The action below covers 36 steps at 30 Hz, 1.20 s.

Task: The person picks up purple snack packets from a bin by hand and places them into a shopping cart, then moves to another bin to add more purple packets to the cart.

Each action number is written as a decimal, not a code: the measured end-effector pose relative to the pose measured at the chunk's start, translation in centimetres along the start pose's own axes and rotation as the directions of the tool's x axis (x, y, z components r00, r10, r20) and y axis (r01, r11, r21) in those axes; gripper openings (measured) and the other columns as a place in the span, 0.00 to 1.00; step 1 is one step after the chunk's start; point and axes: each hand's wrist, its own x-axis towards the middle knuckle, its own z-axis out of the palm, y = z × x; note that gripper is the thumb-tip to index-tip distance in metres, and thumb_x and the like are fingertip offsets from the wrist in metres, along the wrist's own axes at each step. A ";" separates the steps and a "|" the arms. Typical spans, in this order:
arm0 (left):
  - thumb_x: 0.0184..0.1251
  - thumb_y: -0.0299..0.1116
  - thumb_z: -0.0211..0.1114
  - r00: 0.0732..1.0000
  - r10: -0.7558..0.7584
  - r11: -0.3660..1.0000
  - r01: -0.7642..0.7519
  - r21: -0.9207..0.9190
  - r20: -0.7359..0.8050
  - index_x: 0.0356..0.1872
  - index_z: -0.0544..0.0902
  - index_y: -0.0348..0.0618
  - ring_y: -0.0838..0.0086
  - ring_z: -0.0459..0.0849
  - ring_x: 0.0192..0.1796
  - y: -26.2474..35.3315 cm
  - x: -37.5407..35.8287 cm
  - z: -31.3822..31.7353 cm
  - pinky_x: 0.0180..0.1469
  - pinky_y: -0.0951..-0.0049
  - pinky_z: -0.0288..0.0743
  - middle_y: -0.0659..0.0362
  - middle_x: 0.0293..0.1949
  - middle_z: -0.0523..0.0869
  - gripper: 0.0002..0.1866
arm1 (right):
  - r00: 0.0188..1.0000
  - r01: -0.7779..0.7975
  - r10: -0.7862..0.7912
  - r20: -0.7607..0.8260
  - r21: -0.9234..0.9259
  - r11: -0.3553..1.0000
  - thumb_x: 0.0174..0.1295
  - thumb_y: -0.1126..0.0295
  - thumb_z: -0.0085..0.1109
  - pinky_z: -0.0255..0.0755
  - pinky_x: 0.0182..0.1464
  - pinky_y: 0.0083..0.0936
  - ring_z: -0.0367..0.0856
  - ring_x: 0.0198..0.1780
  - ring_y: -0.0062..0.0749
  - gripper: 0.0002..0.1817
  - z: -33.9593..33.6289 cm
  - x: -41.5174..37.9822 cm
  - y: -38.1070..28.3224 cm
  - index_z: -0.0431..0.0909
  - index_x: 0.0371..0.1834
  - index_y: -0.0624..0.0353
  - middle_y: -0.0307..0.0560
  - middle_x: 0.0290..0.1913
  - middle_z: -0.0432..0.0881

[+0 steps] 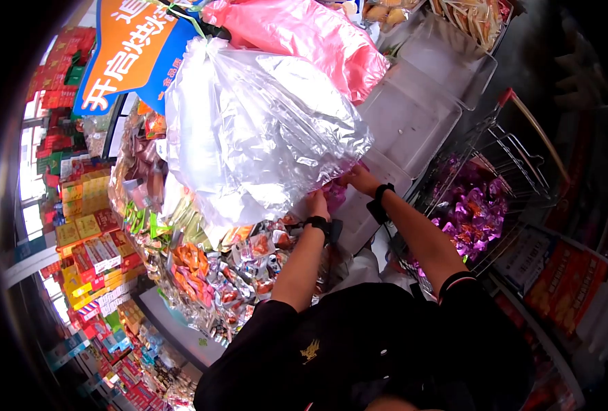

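Note:
Both of my hands reach forward to the lower edge of a large bundle of clear plastic bags (249, 130). My left hand (319, 203) is beside a purple-pink wrapped item (334, 196), its fingers partly hidden by the bags. On the other side of that item, my right hand (360, 181) touches it or lies very near it; its fingertips are hidden. What each hand grips is too small and covered to tell. Behind the clear bags hangs a pink bag bundle (317, 41).
Clear plastic bins (406, 130) stand beyond my right hand. A wire cart (523, 154) at the right holds purple wrapped sweets (472, 209). Piled packaged snacks (228, 274) lie left of my arms. An orange and blue sign (132, 51) hangs at the upper left.

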 end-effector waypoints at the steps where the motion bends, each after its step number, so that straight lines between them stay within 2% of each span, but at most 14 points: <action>1: 0.64 0.39 0.56 1.000 -0.022 1.000 0.022 0.019 -0.011 0.47 0.78 0.38 0.75 0.77 0.37 0.3 -0.4 0.1 0.41 0.73 0.72 0.60 0.38 0.81 0.16 | 1.000 -0.007 0.008 0.025 -0.028 1.000 0.58 0.74 0.55 0.74 0.40 0.27 0.80 0.37 0.30 0.09 0.5 0.5 1.1 0.76 0.42 0.64 0.45 0.33 0.81; 3: 0.66 0.44 0.57 0.998 -0.060 0.997 0.062 0.053 -0.029 0.51 0.76 0.41 0.73 0.77 0.44 1.2 -0.8 0.3 0.45 0.71 0.72 0.58 0.44 0.80 0.19 | 0.997 -0.021 0.029 0.069 -0.104 0.994 0.58 0.75 0.55 0.74 0.39 0.28 0.80 0.36 0.30 0.10 1.4 1.6 3.3 0.76 0.43 0.64 0.44 0.31 0.81; 7: 0.67 0.49 0.54 0.987 -0.131 0.989 0.123 0.086 0.093 0.57 0.72 0.39 0.68 0.75 0.51 -2.4 3.3 -1.3 0.53 0.66 0.69 0.55 0.51 0.77 0.26 | 0.972 -0.047 0.111 0.208 -0.291 0.956 0.58 0.75 0.55 0.74 0.38 0.29 0.80 0.35 0.30 0.12 0.9 2.4 1.5 0.75 0.45 0.63 0.46 0.31 0.81; 9: 0.66 0.52 0.53 0.981 -0.171 0.974 0.154 0.164 0.096 0.58 0.71 0.39 0.66 0.74 0.52 -1.6 2.5 -1.7 0.54 0.64 0.69 0.54 0.53 0.76 0.29 | 0.982 0.185 -0.151 0.111 -0.441 0.878 0.58 0.74 0.54 0.74 0.36 0.29 0.80 0.34 0.30 0.10 1.3 1.9 1.4 0.76 0.43 0.64 0.47 0.32 0.81; 11: 0.66 0.55 0.53 0.973 -0.209 0.954 0.181 0.241 0.097 0.59 0.70 0.39 0.65 0.74 0.53 -0.1 0.8 -1.9 0.55 0.62 0.68 0.54 0.54 0.75 0.31 | 0.968 0.246 -0.244 0.066 -0.457 0.855 0.58 0.73 0.54 0.75 0.35 0.30 0.81 0.33 0.31 0.10 1.5 0.7 0.7 0.76 0.42 0.65 0.48 0.32 0.82; 12: 0.65 0.57 0.53 0.970 -0.224 0.942 0.189 0.277 0.099 0.59 0.70 0.39 0.65 0.73 0.54 0.9 -0.1 -1.7 0.55 0.62 0.68 0.53 0.55 0.75 0.32 | 0.977 0.209 -0.205 0.054 -0.395 0.895 0.59 0.72 0.54 0.75 0.34 0.30 0.81 0.33 0.31 0.10 0.9 -0.4 -1.5 0.76 0.42 0.66 0.48 0.33 0.82; 15: 0.62 0.61 0.52 0.908 -0.396 0.872 0.419 0.252 -0.138 0.56 0.73 0.37 0.55 0.76 0.56 4.2 -4.3 0.3 0.55 0.52 0.69 0.49 0.56 0.77 0.36 | 0.991 -0.066 0.100 0.092 -0.317 0.946 0.60 0.71 0.53 0.76 0.35 0.28 0.81 0.32 0.31 0.12 -1.5 -2.7 -8.9 0.75 0.42 0.68 0.50 0.34 0.82; 17: 0.62 0.58 0.56 0.895 -0.447 0.879 0.440 0.183 -0.002 0.54 0.73 0.39 0.57 0.77 0.54 1.5 -2.1 -0.5 0.53 0.52 0.70 0.51 0.52 0.78 0.32 | 0.968 -0.191 0.228 0.108 -0.273 0.943 0.60 0.70 0.53 0.76 0.35 0.27 0.81 0.32 0.30 0.12 -2.2 -3.9 -10.4 0.75 0.42 0.68 0.50 0.34 0.82; 21: 0.63 0.49 0.62 0.827 -0.356 0.872 0.461 -0.162 0.436 0.51 0.74 0.43 0.66 0.78 0.49 -4.5 1.1 -1.3 0.51 0.59 0.73 0.57 0.47 0.79 0.23 | 0.993 -0.095 0.096 0.072 -0.017 0.995 0.61 0.69 0.52 0.76 0.35 0.25 0.81 0.32 0.27 0.12 -5.3 -8.0 -14.3 0.75 0.41 0.67 0.47 0.33 0.81; 24: 0.65 0.43 0.62 0.768 -0.338 0.858 0.490 -0.158 0.544 0.49 0.74 0.47 0.71 0.79 0.45 0.5 -6.2 0.2 0.48 0.66 0.75 0.61 0.43 0.79 0.17 | 0.979 -0.191 0.180 0.093 0.127 0.973 0.61 0.70 0.54 0.76 0.38 0.24 0.80 0.35 0.26 0.12 -9.2 -12.2 -18.2 0.74 0.43 0.66 0.45 0.35 0.81; 28: 0.66 0.39 0.61 0.728 -0.226 0.958 0.287 0.011 0.647 0.50 0.74 0.47 0.73 0.79 0.42 3.7 -14.3 2.5 0.47 0.68 0.76 0.62 0.43 0.80 0.15 | 0.951 -0.308 0.291 0.107 0.220 0.926 0.60 0.71 0.57 0.75 0.42 0.22 0.80 0.39 0.24 0.15 -13.9 -18.5 -16.9 0.72 0.48 0.66 0.44 0.39 0.81; 30: 0.66 0.37 0.60 0.664 -0.211 0.976 0.181 0.119 0.717 0.51 0.73 0.46 0.74 0.80 0.41 3.5 -16.9 4.0 0.46 0.70 0.77 0.61 0.42 0.81 0.15 | 0.963 -0.263 0.269 0.021 0.296 0.918 0.59 0.71 0.59 0.74 0.41 0.20 0.79 0.39 0.24 0.17 -15.6 -22.3 -15.1 0.72 0.50 0.65 0.43 0.41 0.80; 33: 0.67 0.34 0.59 0.587 -0.213 0.971 0.039 0.236 0.781 0.51 0.73 0.45 0.74 0.81 0.40 1.4 -19.9 6.2 0.43 0.72 0.78 0.60 0.43 0.81 0.14 | 0.976 -0.186 0.210 -0.065 0.266 0.946 0.60 0.67 0.60 0.73 0.39 0.19 0.78 0.40 0.23 0.19 -18.6 -28.6 -16.1 0.71 0.51 0.64 0.43 0.41 0.79; 36: 0.67 0.32 0.58 0.599 -0.273 0.916 -0.076 0.393 0.752 0.51 0.72 0.43 0.73 0.82 0.40 0.1 -24.9 8.8 0.41 0.74 0.79 0.58 0.44 0.81 0.14 | 0.946 -0.237 0.293 -0.141 0.318 0.918 0.60 0.66 0.60 0.72 0.37 0.19 0.77 0.38 0.23 0.20 -21.1 -34.3 -14.2 0.72 0.51 0.65 0.42 0.40 0.79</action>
